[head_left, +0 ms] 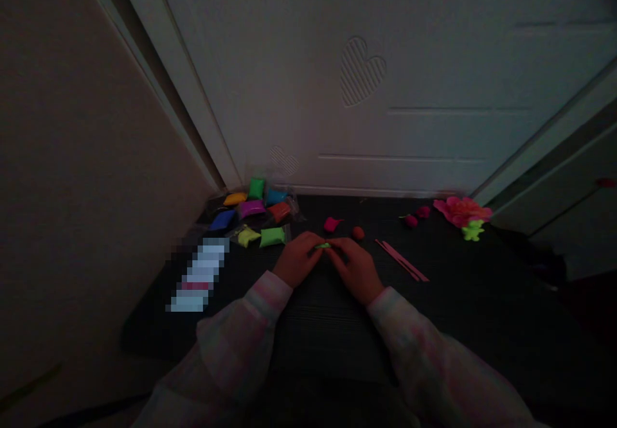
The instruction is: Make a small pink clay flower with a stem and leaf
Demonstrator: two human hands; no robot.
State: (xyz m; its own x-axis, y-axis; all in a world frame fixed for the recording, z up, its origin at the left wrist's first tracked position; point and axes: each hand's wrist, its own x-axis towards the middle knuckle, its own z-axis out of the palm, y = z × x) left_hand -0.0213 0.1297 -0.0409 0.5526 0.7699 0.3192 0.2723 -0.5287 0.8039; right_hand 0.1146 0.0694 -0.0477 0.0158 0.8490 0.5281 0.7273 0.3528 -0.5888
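Observation:
My left hand [299, 258] and my right hand [355, 266] meet over the dark table, fingertips together. Pinched between them is a small piece of light green modelling clay [322, 245], partly covered by the fingers. Just beyond the hands lies a pink clay piece [330, 224] with a thin pointed end. A brownish-orange clay ball [358, 232] rests close to my right fingers. To the left of my left hand is a packet of light green clay [272, 237], beside a yellow-green packet [248, 236].
Several more coloured clay packets [252, 208] lie at the back left, behind a blurred-out bright object [200, 274]. Pink strips [402, 261] lie right of my hands. Farther right are dark pink pieces [411, 221], a pink flower [460, 211] and a yellow-green figure [473, 230]. A white panel [308, 94] rises behind the table.

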